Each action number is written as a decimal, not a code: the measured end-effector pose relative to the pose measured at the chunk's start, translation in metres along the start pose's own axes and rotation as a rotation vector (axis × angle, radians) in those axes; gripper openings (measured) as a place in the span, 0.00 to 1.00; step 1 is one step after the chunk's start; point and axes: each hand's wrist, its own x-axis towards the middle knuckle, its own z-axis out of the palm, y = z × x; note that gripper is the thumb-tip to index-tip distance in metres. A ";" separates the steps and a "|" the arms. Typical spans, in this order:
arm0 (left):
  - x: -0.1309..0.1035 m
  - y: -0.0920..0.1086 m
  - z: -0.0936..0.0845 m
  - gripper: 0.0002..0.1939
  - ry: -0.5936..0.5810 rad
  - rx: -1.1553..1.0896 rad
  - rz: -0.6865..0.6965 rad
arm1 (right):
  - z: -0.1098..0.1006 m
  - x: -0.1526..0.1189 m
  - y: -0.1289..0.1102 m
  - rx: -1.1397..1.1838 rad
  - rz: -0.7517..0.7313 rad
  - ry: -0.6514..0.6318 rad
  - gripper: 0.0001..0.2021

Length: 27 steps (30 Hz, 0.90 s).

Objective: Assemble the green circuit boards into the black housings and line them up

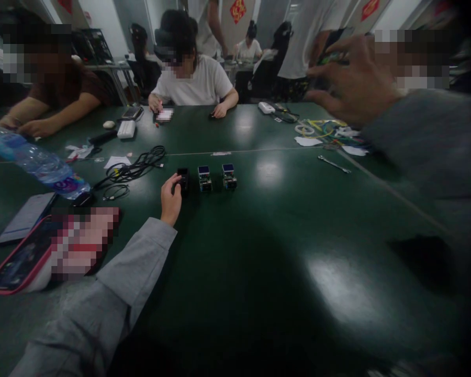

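Note:
My left hand (170,199) reaches to the middle of the green table, its fingers closed against the left side of a small black device with a screen (183,178), which stands on the tabletop. To the right of that device, two small circuit boards with screens stand in the same row, a nearer board (204,179) and a farther-right board (229,177). My right hand (351,81) is raised high at the upper right, close to the camera and smeared by motion. Between its curled fingers shows a small green-and-dark object (333,56), too blurred to name exactly.
On the left lie a tilted water bottle (43,165), phones (21,256) and coiled black cables (141,165). A wrench (334,164) and tangled colored wires (325,130) lie to the right. Across the table (259,262), a person in a white shirt (196,78) works.

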 end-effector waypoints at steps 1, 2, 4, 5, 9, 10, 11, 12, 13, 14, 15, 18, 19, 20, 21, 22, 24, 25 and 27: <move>0.000 0.001 0.000 0.15 -0.002 -0.004 -0.003 | 0.020 -0.004 -0.014 -0.033 -0.085 0.042 0.28; 0.000 0.001 0.000 0.15 -0.004 -0.006 -0.004 | 0.045 -0.016 -0.028 -0.066 -0.170 0.134 0.28; -0.001 0.004 0.000 0.15 -0.008 -0.005 0.008 | 0.107 -0.059 -0.050 -0.045 -0.186 0.068 0.22; -0.001 0.005 0.000 0.15 -0.010 -0.001 0.021 | 0.137 -0.085 -0.058 -0.041 -0.193 0.020 0.20; -0.002 0.007 0.000 0.15 -0.014 0.000 0.042 | 0.210 -0.163 -0.066 -0.026 -0.200 -0.154 0.22; -0.002 0.006 0.000 0.15 -0.011 -0.010 0.027 | 0.215 -0.169 -0.065 -0.025 -0.193 -0.160 0.21; -0.001 0.004 0.000 0.15 -0.006 -0.021 0.010 | 0.217 -0.172 -0.062 -0.020 -0.183 -0.160 0.21; -0.001 0.003 0.000 0.15 -0.002 -0.030 -0.005 | 0.217 -0.171 -0.059 -0.008 -0.174 -0.167 0.21; -0.001 0.002 0.000 0.15 0.001 -0.037 -0.017 | 0.217 -0.168 -0.055 0.014 -0.168 -0.181 0.21; -0.001 0.000 0.000 0.15 0.001 -0.040 -0.025 | 0.217 -0.165 -0.052 0.043 -0.163 -0.194 0.21; -0.001 -0.001 0.001 0.15 -0.002 -0.042 -0.030 | 0.216 -0.163 -0.049 0.077 -0.157 -0.199 0.20; 0.000 -0.003 0.001 0.15 -0.016 -0.054 -0.039 | 0.219 -0.158 -0.041 0.189 -0.092 -0.159 0.19; 0.000 -0.003 0.001 0.15 -0.018 -0.059 -0.043 | 0.220 -0.157 -0.039 0.228 -0.050 -0.137 0.19; 0.000 -0.004 0.001 0.15 -0.019 -0.063 -0.047 | 0.222 -0.157 -0.037 0.265 -0.003 -0.117 0.18; 0.000 -0.004 0.001 0.15 -0.020 -0.064 -0.049 | 0.223 -0.156 -0.035 0.297 0.043 -0.105 0.18; 0.000 -0.004 0.001 0.15 -0.020 -0.063 -0.047 | 0.224 -0.155 -0.034 0.319 0.080 -0.098 0.17; 0.000 -0.005 0.001 0.15 -0.021 -0.057 -0.038 | 0.226 -0.153 -0.032 0.326 0.124 -0.101 0.16; 0.000 -0.005 0.001 0.15 -0.021 -0.056 -0.036 | 0.227 -0.152 -0.031 0.317 0.139 -0.112 0.16; 0.000 -0.005 0.001 0.15 -0.021 -0.059 -0.040 | 0.229 -0.152 -0.030 0.286 0.164 -0.137 0.15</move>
